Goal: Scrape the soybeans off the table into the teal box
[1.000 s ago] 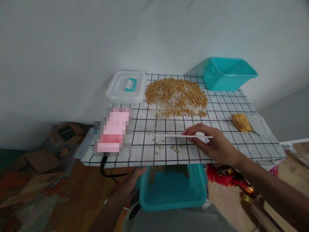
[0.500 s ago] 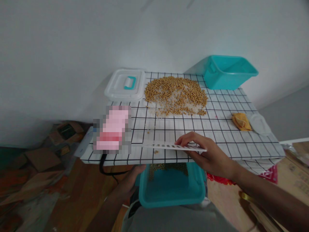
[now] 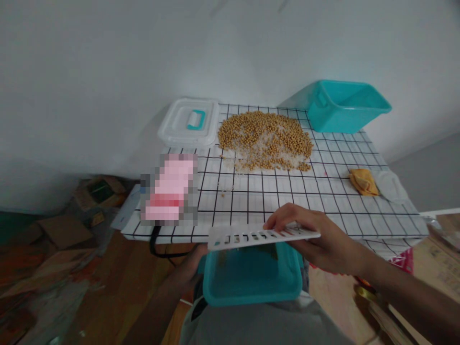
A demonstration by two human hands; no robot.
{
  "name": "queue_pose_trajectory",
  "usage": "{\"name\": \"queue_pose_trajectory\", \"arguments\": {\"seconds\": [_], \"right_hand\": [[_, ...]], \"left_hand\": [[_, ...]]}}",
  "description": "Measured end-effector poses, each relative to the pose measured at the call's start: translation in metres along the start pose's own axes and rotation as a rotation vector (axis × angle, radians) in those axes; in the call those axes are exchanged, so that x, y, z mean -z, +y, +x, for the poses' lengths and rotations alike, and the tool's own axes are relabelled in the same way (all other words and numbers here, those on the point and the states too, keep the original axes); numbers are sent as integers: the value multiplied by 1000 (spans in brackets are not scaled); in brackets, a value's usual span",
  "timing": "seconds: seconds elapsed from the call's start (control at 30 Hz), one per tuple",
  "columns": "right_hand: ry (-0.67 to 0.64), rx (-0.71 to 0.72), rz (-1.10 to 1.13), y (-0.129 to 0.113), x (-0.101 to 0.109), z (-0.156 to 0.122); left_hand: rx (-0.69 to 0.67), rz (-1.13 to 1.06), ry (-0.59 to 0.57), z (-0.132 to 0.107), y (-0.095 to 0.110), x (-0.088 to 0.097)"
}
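My right hand (image 3: 316,235) is closed on a white slotted plastic board (image 3: 257,235), thumb below and fingers on top. The board is tilted over the far rim of a teal plastic bin (image 3: 251,298) at the table's front edge, close to my body. My left hand (image 3: 194,261) grips the bin's left side, its fingertips partly hidden behind the wall. A few beans show dimly inside, under the board. On the table ahead lies a wide pile of yellow soybeans (image 3: 264,136) mixed with white grains that look like rice (image 3: 232,165).
A second teal bin (image 3: 354,117) stands at the back right, and a clear lid with a teal handle (image 3: 189,122) lies at the back left. A blurred-out pink object (image 3: 172,187), a yellow cloth (image 3: 363,182) and the checked tablecloth (image 3: 298,191) are also there. Cardboard boxes (image 3: 64,235) sit on the floor.
The slotted board has come down and toward me, from above the table edge to over the bin, and its slotted face shows more. My left hand stays on the bin.
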State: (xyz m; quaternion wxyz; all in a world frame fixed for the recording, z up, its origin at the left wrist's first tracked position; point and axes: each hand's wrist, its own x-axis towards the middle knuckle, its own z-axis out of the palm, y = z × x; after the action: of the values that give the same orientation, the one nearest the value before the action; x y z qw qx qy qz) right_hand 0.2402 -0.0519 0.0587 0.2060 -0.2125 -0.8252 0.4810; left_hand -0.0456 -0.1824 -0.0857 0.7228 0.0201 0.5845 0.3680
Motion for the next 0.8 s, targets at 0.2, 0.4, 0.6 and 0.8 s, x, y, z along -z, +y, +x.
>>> {"name": "queue_pose_trajectory", "arguments": {"seconds": [0.2,0.4,0.6,0.8], "right_hand": [[271,-45,-164,15,-1,38],[215,-2,-167,22,-1,52],[101,16,-134,19,6,39],[-29,35,-59,16,15,24]], "left_hand": [[3,-7,-35,7,-7,7],[14,-16,-14,7,-9,11],[2,27,-27,6,-8,9],[0,9,-34,6,-5,6]]}}
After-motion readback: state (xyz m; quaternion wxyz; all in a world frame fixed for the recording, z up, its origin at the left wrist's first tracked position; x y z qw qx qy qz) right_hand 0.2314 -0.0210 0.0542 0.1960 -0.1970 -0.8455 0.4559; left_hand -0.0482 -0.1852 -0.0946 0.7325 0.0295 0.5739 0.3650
